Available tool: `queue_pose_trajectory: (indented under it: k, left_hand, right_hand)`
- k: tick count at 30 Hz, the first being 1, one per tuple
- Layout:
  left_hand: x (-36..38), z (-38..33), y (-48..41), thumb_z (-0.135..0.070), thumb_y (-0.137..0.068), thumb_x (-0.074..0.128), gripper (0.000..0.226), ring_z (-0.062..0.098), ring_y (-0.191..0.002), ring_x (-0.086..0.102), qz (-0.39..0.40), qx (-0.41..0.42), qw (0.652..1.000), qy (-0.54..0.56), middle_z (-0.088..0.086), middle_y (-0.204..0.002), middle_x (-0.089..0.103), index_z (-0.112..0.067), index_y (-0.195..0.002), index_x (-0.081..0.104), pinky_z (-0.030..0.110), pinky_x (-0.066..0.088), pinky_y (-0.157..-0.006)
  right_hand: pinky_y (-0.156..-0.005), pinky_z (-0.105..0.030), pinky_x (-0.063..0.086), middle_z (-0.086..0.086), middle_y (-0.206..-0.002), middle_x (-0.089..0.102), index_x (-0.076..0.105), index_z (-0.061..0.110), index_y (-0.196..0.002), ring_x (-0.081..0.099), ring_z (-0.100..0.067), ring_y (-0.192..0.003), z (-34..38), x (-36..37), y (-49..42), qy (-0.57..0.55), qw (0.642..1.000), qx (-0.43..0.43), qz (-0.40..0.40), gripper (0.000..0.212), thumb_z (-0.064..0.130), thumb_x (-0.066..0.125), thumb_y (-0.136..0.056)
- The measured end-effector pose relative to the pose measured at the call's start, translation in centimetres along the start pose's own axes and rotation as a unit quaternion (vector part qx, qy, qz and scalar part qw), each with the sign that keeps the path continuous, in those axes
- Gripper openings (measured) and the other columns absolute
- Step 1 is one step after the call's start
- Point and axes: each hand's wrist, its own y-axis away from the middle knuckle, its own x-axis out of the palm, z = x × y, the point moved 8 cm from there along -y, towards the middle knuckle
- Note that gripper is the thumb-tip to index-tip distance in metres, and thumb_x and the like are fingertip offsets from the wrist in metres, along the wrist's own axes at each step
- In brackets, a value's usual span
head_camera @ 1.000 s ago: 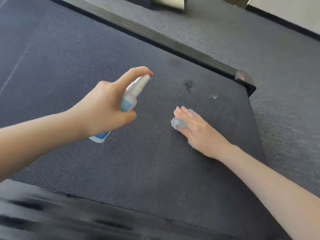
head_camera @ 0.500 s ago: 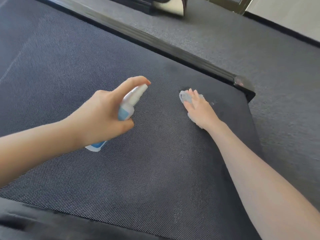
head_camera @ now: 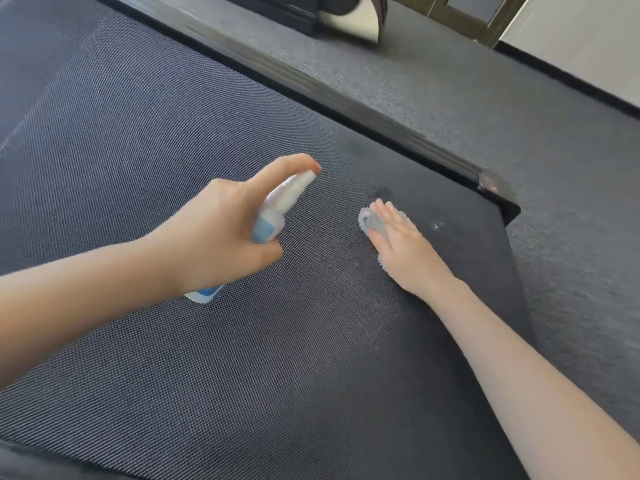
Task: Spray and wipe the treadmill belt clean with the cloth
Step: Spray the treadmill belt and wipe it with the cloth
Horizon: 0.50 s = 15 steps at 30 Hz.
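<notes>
Pressing cloth (head_camera: 371,220) onto belt (head_camera: 311,358) beneath flat, straight-fingered right grip (head_camera: 403,249); left grip (head_camera: 214,237) clamped round spray bottle (head_camera: 273,216).

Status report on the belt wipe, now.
Left hand grips spray bottle, forefinger on nozzle, above belt. Right hand flat, pressing cloth on belt. Dark spot just beyond cloth. Nothing in the way.

The left hand (head_camera: 221,233) gripped a white-and-blue spray bottle (head_camera: 273,216) above the dark treadmill belt (head_camera: 242,358), forefinger on its nozzle. The right hand (head_camera: 403,247) pressed a pale cloth (head_camera: 372,221) flat on the belt, near a dark wet spot (head_camera: 383,193).
</notes>
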Motion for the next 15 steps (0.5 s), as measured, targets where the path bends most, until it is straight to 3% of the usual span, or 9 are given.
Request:
queue_pose_trajectory:
  k: [3, 8, 10, 15]
  left_hand:
    - [0.1, 0.3, -1.1, -0.004, -0.073, 0.066, 0.079, 0.002, -0.056, 0.055, 0.001, -0.002, 1.0, 0.006, -0.032, -0.067, 0.057, -0.04, -0.137, 0.036, 0.008, 0.04, -0.052]
    - [-0.9, 2.3, -2.7, -0.004, -0.073, 0.067, 0.08, 0.005, -0.048, 0.052, -0.02, -0.026, 0.999, 0.03, -0.011, -0.055, 0.057, -0.044, -0.135, 0.036, 0.01, 0.039, -0.047]
    - [-1.3, 3.0, -2.9, -0.004, -0.074, 0.067, 0.079, 0.004, -0.045, 0.051, -0.026, -0.035, 0.998, 0.039, -0.01, -0.053, 0.056, -0.044, -0.135, 0.036, 0.008, 0.037, -0.044]
    - [-1.8, 4.6, -2.9, -0.004, -0.074, 0.068, 0.08, 0.005, -0.048, 0.053, -0.031, -0.053, 0.997, 0.044, -0.002, -0.049, 0.054, -0.044, -0.136, 0.037, 0.01, 0.04, -0.047]
  right_hand:
    - [-0.115, -0.026, 0.002, 0.002, -0.158, 0.011, 0.017, 0.016, -0.15, 0.001, -0.011, -0.146, -3.4, -1.0, -2.7, 0.018, 0.999, 0.045, -0.008, 0.051, 0.032, 0.023, -0.102]
    - [-0.112, -0.041, 0.02, -0.016, -0.153, 0.024, 0.023, 0.008, -0.147, 0.023, -0.033, -0.14, -8.7, -3.9, -5.9, 0.01, 0.983, 0.173, -0.068, 0.051, 0.027, 0.035, -0.101]
    - [-0.109, -0.043, 0.025, -0.021, -0.15, 0.025, 0.026, 0.002, -0.144, 0.024, -0.038, -0.136, -9.8, -4.0, -7.1, 0.039, 0.973, 0.223, -0.047, 0.049, 0.021, 0.036, -0.101]
    - [-0.103, -0.042, 0.029, -0.023, -0.149, 0.023, 0.025, 0.0, -0.143, 0.024, -0.039, -0.133, -9.3, -4.2, -8.9, 0.111, 0.967, 0.229, -0.023, 0.049, 0.016, 0.037, -0.099]
